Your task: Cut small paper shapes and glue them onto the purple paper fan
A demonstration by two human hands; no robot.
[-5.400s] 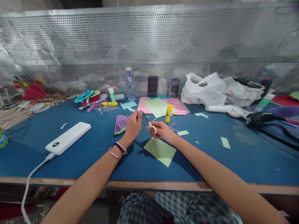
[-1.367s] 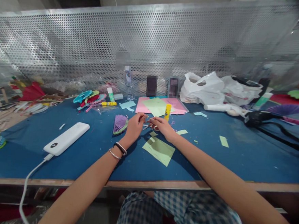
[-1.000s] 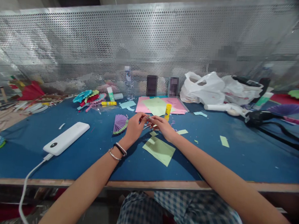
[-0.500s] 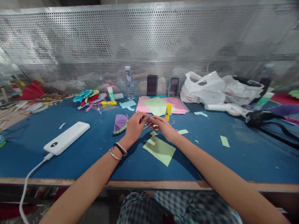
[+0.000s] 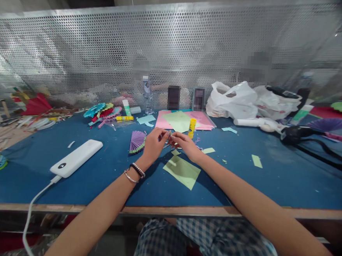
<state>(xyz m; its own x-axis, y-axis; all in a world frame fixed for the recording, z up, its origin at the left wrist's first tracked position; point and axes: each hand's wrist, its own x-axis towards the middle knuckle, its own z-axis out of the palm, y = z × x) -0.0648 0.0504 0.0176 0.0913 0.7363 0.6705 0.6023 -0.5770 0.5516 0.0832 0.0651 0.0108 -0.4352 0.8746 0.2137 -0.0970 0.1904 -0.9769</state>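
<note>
My left hand (image 5: 153,144) and my right hand (image 5: 186,144) meet fingertip to fingertip over the blue table (image 5: 103,178). Both are closed in a pinch on a small piece I cannot make out. A pair of scissors (image 5: 167,145) lies partly hidden under the hands. A light green sheet of paper (image 5: 182,171) lies flat just in front of them, with a small green offcut (image 5: 175,152) by its far corner. A folded purple paper fan (image 5: 137,142) rests just left of my left hand, and a yellow glue stick (image 5: 192,128) stands behind my right hand.
A white power bank (image 5: 76,158) with its cable lies at the left. Pink and green sheets (image 5: 183,121) sit at the back, with white plastic bags (image 5: 234,101) to the right, a black tool with a cord (image 5: 299,135), and coloured paper crafts (image 5: 103,111) back left. A perforated metal screen (image 5: 176,54) bounds the table.
Five seconds ago my right hand held the scissors up in the air; they now lie on the table. Both hands have come down and pinch a small piece. Over the last second they barely moved.
</note>
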